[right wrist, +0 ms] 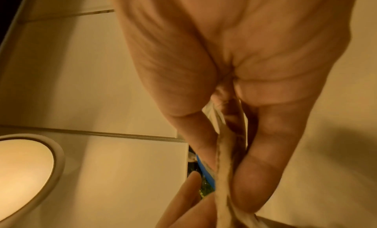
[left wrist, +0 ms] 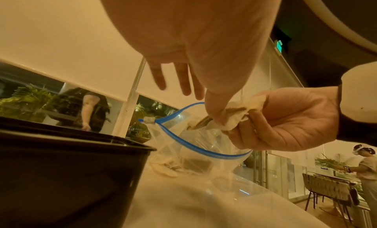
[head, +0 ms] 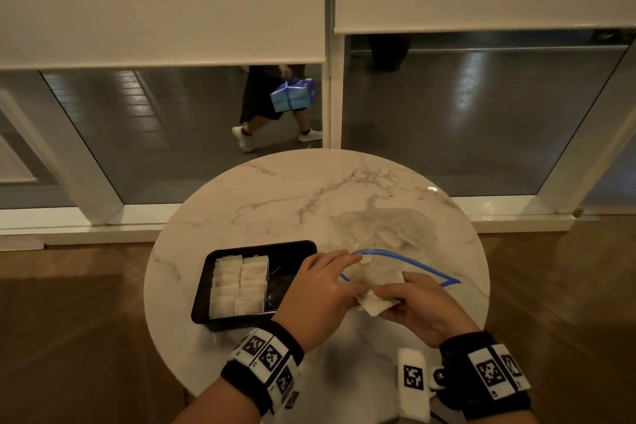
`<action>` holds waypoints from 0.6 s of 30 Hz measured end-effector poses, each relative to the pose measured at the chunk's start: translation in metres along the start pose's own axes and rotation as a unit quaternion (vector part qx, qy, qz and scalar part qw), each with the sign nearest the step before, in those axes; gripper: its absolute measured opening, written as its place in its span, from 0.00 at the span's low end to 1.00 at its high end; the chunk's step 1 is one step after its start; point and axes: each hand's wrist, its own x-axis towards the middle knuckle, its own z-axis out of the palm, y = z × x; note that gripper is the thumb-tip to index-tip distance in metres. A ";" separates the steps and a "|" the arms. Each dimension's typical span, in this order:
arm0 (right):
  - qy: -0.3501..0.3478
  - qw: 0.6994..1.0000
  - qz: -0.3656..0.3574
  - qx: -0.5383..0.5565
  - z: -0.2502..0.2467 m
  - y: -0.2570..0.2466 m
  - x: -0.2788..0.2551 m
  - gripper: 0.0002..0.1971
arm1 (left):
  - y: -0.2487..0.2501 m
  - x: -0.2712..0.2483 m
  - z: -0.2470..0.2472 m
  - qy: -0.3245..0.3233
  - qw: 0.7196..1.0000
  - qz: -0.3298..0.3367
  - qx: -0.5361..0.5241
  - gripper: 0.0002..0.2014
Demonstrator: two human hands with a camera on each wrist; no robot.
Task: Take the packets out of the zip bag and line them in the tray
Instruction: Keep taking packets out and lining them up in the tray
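A black tray (head: 202, 289) on the left of the round marble table (head: 275, 189) holds two columns of white packets (head: 239, 286); its right part is bare. To its right lies the clear zip bag (head: 389, 227) with a blue zip, mouth open toward me and more packets inside (left wrist: 195, 165). In front of the bag's mouth my right hand (head: 423, 306) grips a crumpled bunch of packets (head: 377, 305) between thumb and fingers (right wrist: 265, 167). My left hand (head: 330, 282) meets it there. Its thumb (left wrist: 216, 102) and a finger pinch the bunch (left wrist: 234, 117), and the other fingers are straight.
The tray's near wall (left wrist: 71, 175) stands close to my left wrist. A white marker device (head: 413, 379) sits at the table's front edge. Behind the table is a glass wall with lowered blinds, and a person (head: 272, 103) walks past outside. Wooden floor surrounds the table.
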 end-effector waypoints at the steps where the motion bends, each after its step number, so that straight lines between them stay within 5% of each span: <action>1: -0.015 1.000 0.008 0.011 0.001 0.000 -0.001 0.13 | 0.000 -0.003 -0.001 0.008 0.999 0.008 -0.036 0.13; 5: -0.061 0.996 0.032 0.053 0.008 -0.001 -0.001 0.15 | -0.004 -0.015 -0.010 0.018 0.994 0.002 -0.106 0.21; 8: -0.082 0.994 0.035 0.064 0.016 0.001 0.001 0.16 | -0.008 -0.025 -0.017 0.023 0.994 -0.012 -0.106 0.18; 12: -0.087 0.995 0.035 0.047 0.027 0.011 0.006 0.16 | -0.016 -0.041 -0.018 0.011 0.970 -0.125 -0.208 0.17; 18: -0.035 0.999 0.005 -0.001 0.032 0.021 0.016 0.14 | -0.037 -0.059 -0.026 -0.056 0.892 -0.320 -0.315 0.13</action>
